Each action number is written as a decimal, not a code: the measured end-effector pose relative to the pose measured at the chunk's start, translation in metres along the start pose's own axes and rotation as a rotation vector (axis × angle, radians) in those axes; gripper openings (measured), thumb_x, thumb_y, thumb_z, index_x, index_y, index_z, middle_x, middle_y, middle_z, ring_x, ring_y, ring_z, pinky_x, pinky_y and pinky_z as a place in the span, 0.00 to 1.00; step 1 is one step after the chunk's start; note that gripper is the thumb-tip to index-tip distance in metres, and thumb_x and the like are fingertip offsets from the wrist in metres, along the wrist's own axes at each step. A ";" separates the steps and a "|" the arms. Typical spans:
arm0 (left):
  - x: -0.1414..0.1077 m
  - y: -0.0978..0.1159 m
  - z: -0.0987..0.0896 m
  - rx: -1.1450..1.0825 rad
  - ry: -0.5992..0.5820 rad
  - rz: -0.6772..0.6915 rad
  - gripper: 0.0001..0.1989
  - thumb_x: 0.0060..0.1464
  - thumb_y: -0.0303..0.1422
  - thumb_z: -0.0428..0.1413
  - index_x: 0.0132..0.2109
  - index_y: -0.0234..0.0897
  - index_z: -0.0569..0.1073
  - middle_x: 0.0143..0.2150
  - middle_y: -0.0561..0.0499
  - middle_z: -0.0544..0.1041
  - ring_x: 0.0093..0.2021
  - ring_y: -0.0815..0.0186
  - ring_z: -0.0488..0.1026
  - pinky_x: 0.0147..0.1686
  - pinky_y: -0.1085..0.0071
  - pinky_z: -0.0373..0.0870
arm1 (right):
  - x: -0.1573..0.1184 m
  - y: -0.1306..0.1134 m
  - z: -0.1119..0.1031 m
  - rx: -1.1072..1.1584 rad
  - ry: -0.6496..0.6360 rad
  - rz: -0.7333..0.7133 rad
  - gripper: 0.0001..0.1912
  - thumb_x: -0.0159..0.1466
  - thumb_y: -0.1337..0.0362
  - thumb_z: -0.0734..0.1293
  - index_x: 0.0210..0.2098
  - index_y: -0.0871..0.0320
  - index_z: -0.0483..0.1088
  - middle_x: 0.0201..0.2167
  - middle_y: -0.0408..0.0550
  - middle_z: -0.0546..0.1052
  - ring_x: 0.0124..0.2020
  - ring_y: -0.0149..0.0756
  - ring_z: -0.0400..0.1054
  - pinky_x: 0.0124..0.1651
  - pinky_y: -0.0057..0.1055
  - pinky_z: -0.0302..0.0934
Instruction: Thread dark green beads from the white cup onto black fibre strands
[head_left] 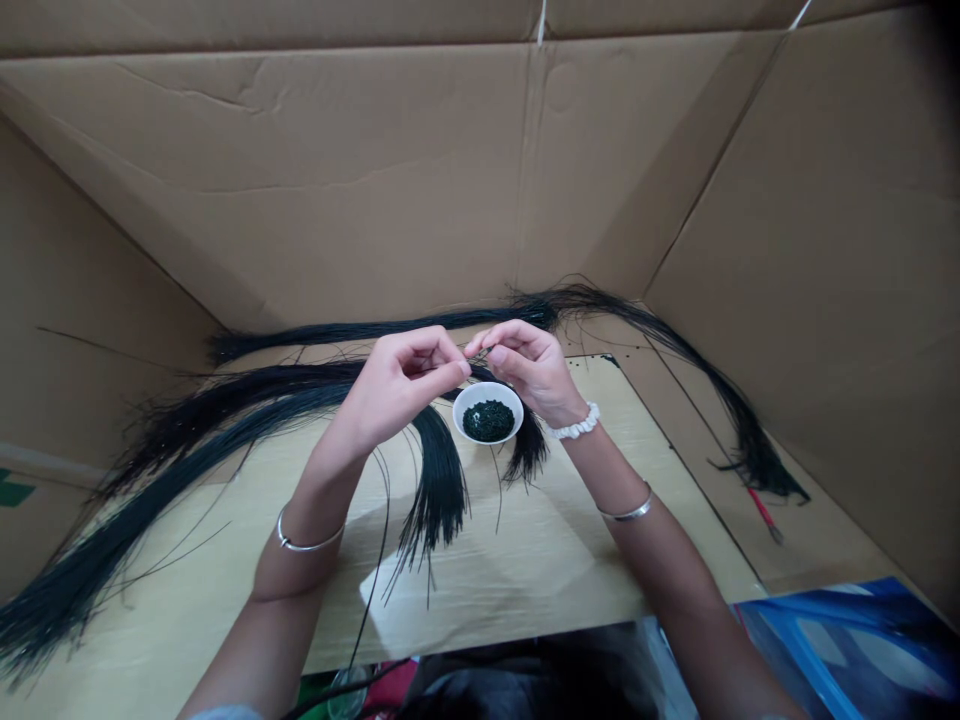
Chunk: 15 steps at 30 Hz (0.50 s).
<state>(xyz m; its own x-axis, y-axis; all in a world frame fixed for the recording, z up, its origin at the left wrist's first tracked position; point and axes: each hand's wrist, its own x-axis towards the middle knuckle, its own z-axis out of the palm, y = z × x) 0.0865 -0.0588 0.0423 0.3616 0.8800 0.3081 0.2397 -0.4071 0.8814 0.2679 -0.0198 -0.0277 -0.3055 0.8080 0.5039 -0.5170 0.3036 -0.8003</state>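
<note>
Above a small white bowl (pixel 457 412), my two hands come together with their fingertips nearly touching. The bowl holds a heap of tiny dark green, glossy beads (pixel 488 421). My left hand (pixel 397 382) is closed in a pinch, thumb against fingers; what it holds is too small to make out. My right hand (pixel 538 372) pinches too, and a tiny dark speck shows at its fingertips. Under and behind the hands lie bundles of long dark strands: a dark green bundle (pixel 439 480) left of the bowl and a black bundle (pixel 528 450) behind it.
Another long dark bundle (pixel 360 330) runs along the back, and its tail (pixel 720 390) curves down the right side. A red-handled tool (pixel 765 515) lies near that tail's end. Cardboard walls (pixel 360 180) enclose the pale tabletop (pixel 570 560). Blue printed material (pixel 862 650) is at lower right.
</note>
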 end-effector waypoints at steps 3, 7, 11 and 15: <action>0.000 0.001 0.000 0.008 -0.007 0.000 0.07 0.54 0.29 0.61 0.29 0.33 0.73 0.25 0.56 0.72 0.26 0.74 0.65 0.27 0.77 0.61 | 0.000 -0.001 0.000 0.006 -0.007 0.014 0.05 0.62 0.62 0.74 0.37 0.53 0.77 0.38 0.44 0.82 0.41 0.31 0.76 0.44 0.29 0.71; 0.000 0.001 -0.001 0.020 -0.006 -0.005 0.07 0.53 0.30 0.61 0.28 0.34 0.73 0.25 0.56 0.72 0.26 0.73 0.65 0.27 0.75 0.61 | 0.000 -0.001 -0.001 0.021 -0.027 0.022 0.04 0.63 0.63 0.74 0.38 0.54 0.77 0.39 0.44 0.82 0.34 0.26 0.73 0.30 0.22 0.64; 0.000 0.002 -0.001 0.024 -0.002 -0.006 0.07 0.53 0.31 0.61 0.29 0.34 0.74 0.25 0.55 0.72 0.26 0.72 0.66 0.27 0.75 0.62 | 0.001 0.000 -0.002 0.027 -0.024 0.061 0.06 0.61 0.61 0.75 0.37 0.54 0.77 0.38 0.44 0.82 0.23 0.22 0.62 0.20 0.22 0.49; 0.000 0.001 -0.001 0.035 -0.008 -0.008 0.06 0.52 0.31 0.61 0.28 0.35 0.74 0.26 0.54 0.73 0.26 0.71 0.66 0.27 0.74 0.62 | 0.002 0.002 -0.002 -0.005 -0.009 0.087 0.10 0.60 0.58 0.76 0.37 0.54 0.76 0.38 0.44 0.81 0.20 0.21 0.55 0.20 0.25 0.46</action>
<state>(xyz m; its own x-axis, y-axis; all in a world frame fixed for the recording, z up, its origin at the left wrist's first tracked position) 0.0860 -0.0593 0.0438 0.3664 0.8813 0.2984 0.2743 -0.4088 0.8704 0.2677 -0.0167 -0.0284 -0.3564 0.8269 0.4350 -0.4842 0.2347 -0.8429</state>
